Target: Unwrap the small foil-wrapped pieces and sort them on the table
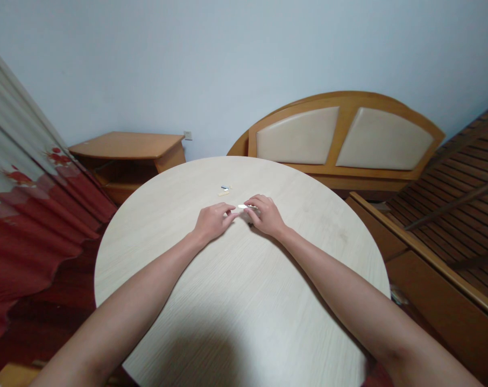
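Over the round pale table (235, 301), my two hands almost meet. Between the thumb and fingers of my right hand (267, 216) is a small, flat white piece (242, 206), its end pointing left; its kind is too small to make out. Close by on the left, my left hand (213, 220) has its thumb and fingertips a little apart, near the tip of that piece. I see nothing held in it. Just beyond the hands lie a small dark and white piece (225, 187) and a thin yellowish strip (223, 193).
A wooden cabinet (126, 144) stands beyond the table at the left, beside a red and white curtain (34, 215). At the back right is a wooden headboard (344, 115) with cream panels. A bed frame's side board (441, 285) runs along the right.
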### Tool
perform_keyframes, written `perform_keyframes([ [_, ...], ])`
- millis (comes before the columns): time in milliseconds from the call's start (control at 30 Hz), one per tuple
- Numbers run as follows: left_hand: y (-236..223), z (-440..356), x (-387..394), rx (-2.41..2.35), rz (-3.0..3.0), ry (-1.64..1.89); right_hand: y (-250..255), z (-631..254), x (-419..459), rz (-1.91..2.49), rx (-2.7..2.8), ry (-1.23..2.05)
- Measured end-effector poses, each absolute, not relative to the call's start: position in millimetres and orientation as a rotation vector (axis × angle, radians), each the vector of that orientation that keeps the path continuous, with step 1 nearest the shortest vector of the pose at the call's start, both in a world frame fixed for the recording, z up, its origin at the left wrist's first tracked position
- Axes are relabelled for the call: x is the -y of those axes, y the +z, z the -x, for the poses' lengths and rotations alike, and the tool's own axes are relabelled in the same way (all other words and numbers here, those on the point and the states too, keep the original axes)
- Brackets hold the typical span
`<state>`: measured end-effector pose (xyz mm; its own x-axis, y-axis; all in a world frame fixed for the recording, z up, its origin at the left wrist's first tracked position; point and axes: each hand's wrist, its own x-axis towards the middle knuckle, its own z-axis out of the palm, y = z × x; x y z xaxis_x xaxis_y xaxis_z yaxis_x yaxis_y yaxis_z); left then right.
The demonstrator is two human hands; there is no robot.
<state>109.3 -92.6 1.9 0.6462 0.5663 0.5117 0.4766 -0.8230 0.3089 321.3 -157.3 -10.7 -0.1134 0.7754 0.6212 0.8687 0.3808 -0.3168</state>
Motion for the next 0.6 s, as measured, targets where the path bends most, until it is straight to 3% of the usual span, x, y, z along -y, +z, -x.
perform_keyframes([
  [267,5,-106,90,-1.001,-2.659,0.890,-22,-350,144,1.794,1.692,-0.150],
  [600,9,-98,80,-1.104,-2.623,0.928,-20,-348,144,1.901,1.710,-0.097],
])
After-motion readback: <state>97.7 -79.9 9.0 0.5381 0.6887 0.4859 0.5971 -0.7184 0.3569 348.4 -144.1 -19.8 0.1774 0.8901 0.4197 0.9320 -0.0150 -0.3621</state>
